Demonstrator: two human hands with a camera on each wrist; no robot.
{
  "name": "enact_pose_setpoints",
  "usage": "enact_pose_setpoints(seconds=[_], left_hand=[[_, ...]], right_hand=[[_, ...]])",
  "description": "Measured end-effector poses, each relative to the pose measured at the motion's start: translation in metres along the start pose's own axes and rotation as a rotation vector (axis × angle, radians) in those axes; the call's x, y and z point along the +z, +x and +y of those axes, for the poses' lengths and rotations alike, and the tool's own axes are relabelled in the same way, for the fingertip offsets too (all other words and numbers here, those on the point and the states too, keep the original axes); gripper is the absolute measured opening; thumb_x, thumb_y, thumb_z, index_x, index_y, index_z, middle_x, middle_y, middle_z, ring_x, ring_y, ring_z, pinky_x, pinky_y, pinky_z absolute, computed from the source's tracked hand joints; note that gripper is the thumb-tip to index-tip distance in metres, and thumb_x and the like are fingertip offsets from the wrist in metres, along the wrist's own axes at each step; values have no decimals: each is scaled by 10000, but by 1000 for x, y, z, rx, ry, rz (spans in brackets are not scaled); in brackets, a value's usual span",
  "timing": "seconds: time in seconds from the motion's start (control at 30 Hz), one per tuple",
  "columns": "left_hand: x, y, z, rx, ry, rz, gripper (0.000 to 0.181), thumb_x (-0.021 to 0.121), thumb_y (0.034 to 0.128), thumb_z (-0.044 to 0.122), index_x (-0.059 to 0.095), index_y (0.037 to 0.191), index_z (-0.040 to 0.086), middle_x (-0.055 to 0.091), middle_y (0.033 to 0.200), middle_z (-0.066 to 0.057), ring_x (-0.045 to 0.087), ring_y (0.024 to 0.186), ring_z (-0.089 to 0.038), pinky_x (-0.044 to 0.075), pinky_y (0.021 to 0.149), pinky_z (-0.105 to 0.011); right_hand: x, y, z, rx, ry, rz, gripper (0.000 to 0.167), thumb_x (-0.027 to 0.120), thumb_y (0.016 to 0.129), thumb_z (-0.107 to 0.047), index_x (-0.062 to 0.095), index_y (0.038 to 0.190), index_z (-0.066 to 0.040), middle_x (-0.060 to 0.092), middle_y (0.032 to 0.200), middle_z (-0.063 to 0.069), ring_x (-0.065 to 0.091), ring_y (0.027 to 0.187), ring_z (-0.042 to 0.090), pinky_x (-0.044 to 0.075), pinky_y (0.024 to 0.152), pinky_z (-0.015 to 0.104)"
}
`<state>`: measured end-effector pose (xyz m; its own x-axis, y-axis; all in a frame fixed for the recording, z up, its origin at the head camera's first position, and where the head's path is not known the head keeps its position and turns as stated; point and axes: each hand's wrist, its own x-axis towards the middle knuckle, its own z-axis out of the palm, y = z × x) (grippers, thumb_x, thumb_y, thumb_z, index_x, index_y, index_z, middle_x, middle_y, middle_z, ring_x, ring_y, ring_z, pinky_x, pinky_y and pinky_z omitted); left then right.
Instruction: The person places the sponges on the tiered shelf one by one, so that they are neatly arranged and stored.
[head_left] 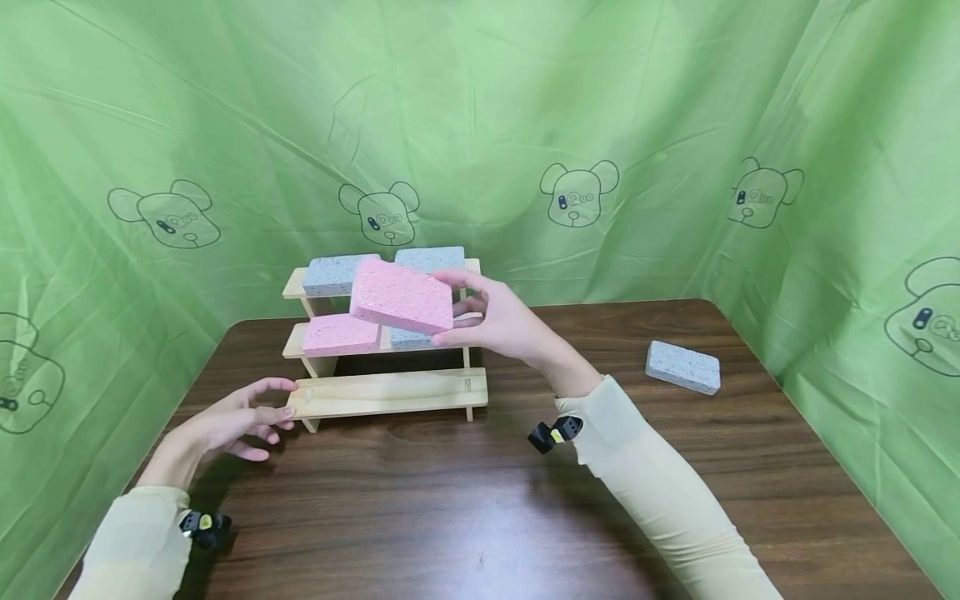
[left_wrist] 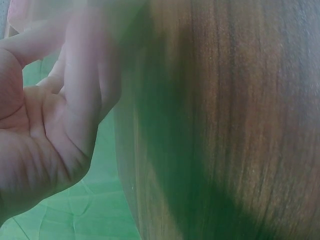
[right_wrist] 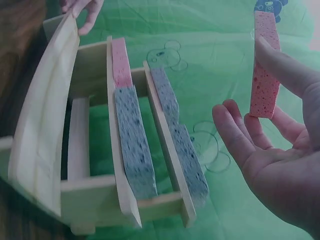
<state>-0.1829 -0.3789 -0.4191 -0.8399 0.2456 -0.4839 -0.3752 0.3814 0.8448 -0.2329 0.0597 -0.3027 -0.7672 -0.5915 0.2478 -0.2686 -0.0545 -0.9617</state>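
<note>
My right hand [head_left: 498,317] pinches a pink sponge [head_left: 401,296] by its right end, thumb on one side and fingers on the other. The sponge is in the air in front of the upper tiers of a three-tier wooden stand [head_left: 390,392]. At the stand's lowest board, my left hand [head_left: 236,418] holds the left end between thumb and index finger. Two blue sponges [head_left: 330,275] lie on the top tier. On the middle tier are a pink sponge [head_left: 341,333] and a blue sponge [right_wrist: 135,142], which the held sponge partly hides in the head view.
A single blue sponge [head_left: 682,367] lies on the brown wood-grain table [head_left: 465,517], right of the stand. Green cloth [head_left: 480,125] with bear-face drawings hangs behind the table and along both sides.
</note>
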Motion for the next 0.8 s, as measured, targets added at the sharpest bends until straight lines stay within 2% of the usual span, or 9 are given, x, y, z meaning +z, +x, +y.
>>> enact_pose_setpoints(seconds=[0.07, 0.3, 0.63, 0.8], left_hand=[[0, 0, -1, 0, -1, 1, 580, 663, 1003, 271, 323, 1468, 203, 621, 1130, -177, 625, 814, -217, 609, 664, -461], [0, 2, -1, 1, 1, 3, 578, 665, 1002, 270, 327, 1467, 210, 622, 1147, -185, 627, 819, -223, 608, 669, -465], [-1, 2, -2, 7, 0, 3, 605, 667, 1001, 268, 307, 1480, 191, 630, 1138, -179, 631, 817, -224, 608, 673, -473], [-1, 2, -2, 7, 2, 5, 577, 668, 1000, 275, 330, 1462, 206, 634, 1131, -172, 630, 819, -224, 610, 669, -470]], right_hand=[[7, 3, 1, -16, -5, -12, 782, 878, 771, -14, 519, 1456, -128, 550, 1371, 57, 654, 1063, 306, 577, 914, 410], [26, 9, 9, 3, -4, -35, 798, 885, 772, -32, 507, 1468, -139, 523, 1373, 45, 666, 1036, 283, 577, 915, 394], [47, 15, 30, 20, -69, -92, 788, 901, 747, -17, 513, 1427, -107, 492, 1283, 91, 693, 930, 234, 602, 842, 361], [59, 16, 40, 30, -102, -113, 799, 907, 744, -30, 514, 1437, -105, 469, 1309, 72, 685, 919, 199, 599, 850, 344]])
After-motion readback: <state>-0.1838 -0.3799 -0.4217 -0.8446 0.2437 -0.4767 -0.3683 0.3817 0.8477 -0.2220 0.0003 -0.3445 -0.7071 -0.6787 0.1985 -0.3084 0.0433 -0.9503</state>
